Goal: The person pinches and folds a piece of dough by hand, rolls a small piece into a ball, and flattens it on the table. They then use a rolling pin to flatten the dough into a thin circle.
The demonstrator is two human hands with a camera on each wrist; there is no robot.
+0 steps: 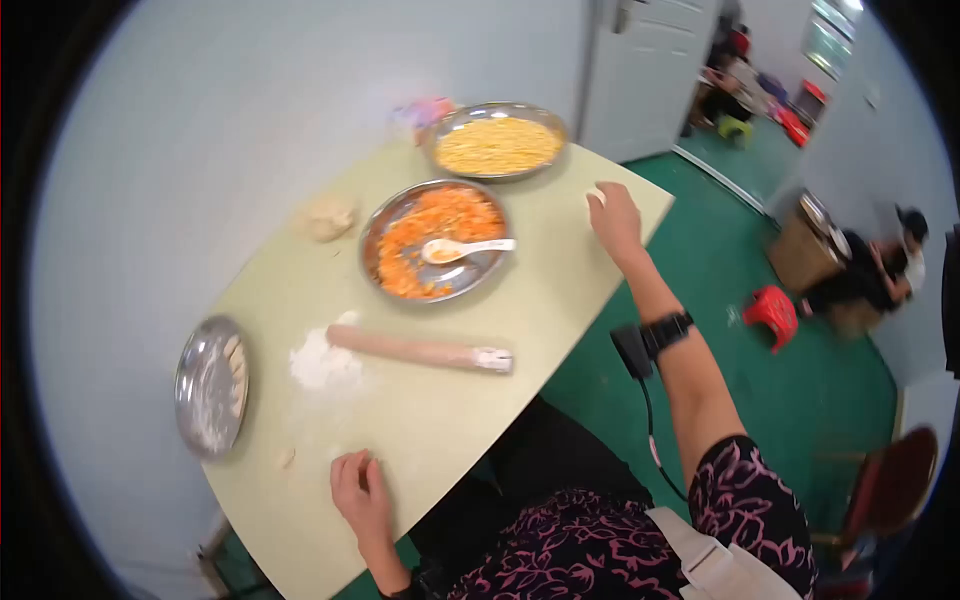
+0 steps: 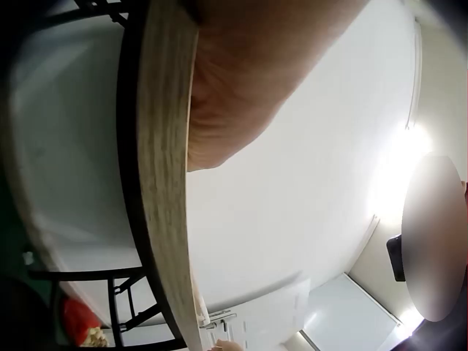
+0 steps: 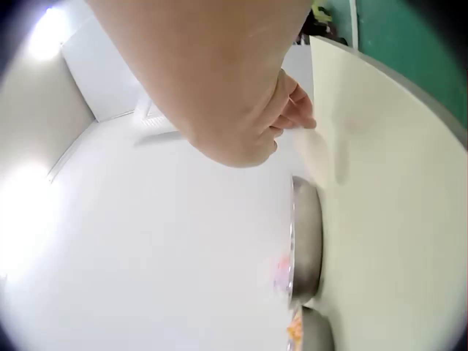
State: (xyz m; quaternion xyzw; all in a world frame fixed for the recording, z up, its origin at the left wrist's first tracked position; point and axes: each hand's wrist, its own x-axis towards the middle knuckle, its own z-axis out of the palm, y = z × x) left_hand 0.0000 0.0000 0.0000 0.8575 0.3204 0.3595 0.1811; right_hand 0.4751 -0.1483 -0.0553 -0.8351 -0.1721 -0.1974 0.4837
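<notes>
My right hand [image 1: 618, 218] is stretched out over the far right end of the table. Its fingertips pinch a pale, flat piece of dough [image 3: 314, 155], blurred in the right wrist view and mostly hidden by the hand from above. Near the front edge my left hand [image 1: 362, 492] rests on the tabletop, fingers loosely bent, holding nothing. A wooden rolling pin [image 1: 415, 350] lies beyond it, beside a patch of white flour [image 1: 325, 362]. Left of that hand is a small scrap of dough [image 1: 288, 458].
A steel bowl of shredded orange filling [image 1: 440, 225] holds a white spoon [image 1: 468, 248]. Behind it stands a bowl of yellow strips [image 1: 498, 145]. A lump of dough [image 1: 328, 218] lies by the wall. At left, a floured steel tray [image 1: 210, 385] carries several dumplings [image 1: 237, 375].
</notes>
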